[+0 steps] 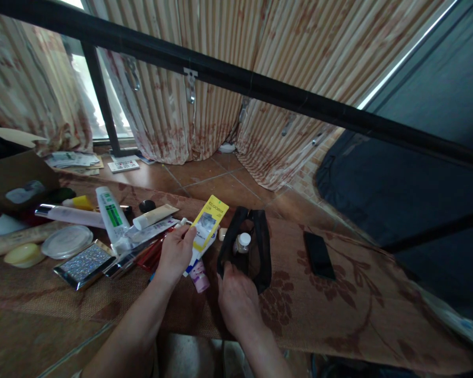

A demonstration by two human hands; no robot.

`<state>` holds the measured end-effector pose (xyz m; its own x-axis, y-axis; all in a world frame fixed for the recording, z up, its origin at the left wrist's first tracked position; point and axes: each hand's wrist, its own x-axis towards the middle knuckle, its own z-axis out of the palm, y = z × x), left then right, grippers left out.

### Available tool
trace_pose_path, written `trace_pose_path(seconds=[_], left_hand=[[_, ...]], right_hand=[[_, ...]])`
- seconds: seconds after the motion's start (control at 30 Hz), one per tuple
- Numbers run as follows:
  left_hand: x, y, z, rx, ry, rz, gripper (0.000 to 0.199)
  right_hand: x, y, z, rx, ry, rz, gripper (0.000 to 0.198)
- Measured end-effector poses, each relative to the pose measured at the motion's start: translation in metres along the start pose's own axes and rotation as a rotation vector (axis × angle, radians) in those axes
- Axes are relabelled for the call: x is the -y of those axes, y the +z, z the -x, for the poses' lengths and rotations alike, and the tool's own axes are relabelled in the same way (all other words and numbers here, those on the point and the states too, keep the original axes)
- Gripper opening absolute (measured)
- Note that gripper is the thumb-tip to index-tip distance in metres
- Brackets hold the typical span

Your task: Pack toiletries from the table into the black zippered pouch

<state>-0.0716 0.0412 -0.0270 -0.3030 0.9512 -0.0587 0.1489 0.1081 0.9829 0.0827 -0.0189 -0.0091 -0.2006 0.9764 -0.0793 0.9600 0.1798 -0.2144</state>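
My left hand (176, 253) is closed on a flat yellow packet (209, 222) with a printed picture, held up and tilted over the heap of toiletries. At the near-left edge of an open black mesh pouch (265, 252), my right hand (239, 296) has its fingers closed on the rim, partly hidden by the hand itself. Inside the pouch stands a small bottle with a white cap (244, 240). Below the packet lies a pink tube (199, 276), close to my left hand. A white and green tube (111, 212) and a cream tube (155, 216) lie farther left.
Left on the patterned cloth (295, 320) are a glittery case (84, 262), a round clear-lidded container (67, 241) and a cardboard box (19, 178). A black phone (319, 255) lies right of the pouch. A dark metal bar (220, 73) crosses before the curtains (161, 115).
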Motion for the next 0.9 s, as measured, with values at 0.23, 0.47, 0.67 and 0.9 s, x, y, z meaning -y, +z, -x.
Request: trace_pose_path(seconds=[0.23, 0.47, 0.67, 0.9], left_hand=[[0.002, -0.001, -0.002, -0.048, -0.03, 0.067, 0.03], [-0.014, 0.003, 0.003, -0.082, -0.187, 0.327, 0.026], [-0.023, 0.003, 0.006, -0.103, -0.318, 0.509, 0.02], [-0.023, 0.004, 0.006, -0.098, -0.349, 0.567, 0.019]], right_hand=[[0.001, -0.001, 0.002, -0.007, 0.005, 0.007, 0.02], [0.0, 0.003, 0.0, 0.001, 0.002, 0.011, 0.021], [0.001, 0.0, 0.001, -0.013, 0.003, -0.017, 0.019], [0.001, -0.001, 0.0, -0.003, 0.0, -0.014, 0.02]])
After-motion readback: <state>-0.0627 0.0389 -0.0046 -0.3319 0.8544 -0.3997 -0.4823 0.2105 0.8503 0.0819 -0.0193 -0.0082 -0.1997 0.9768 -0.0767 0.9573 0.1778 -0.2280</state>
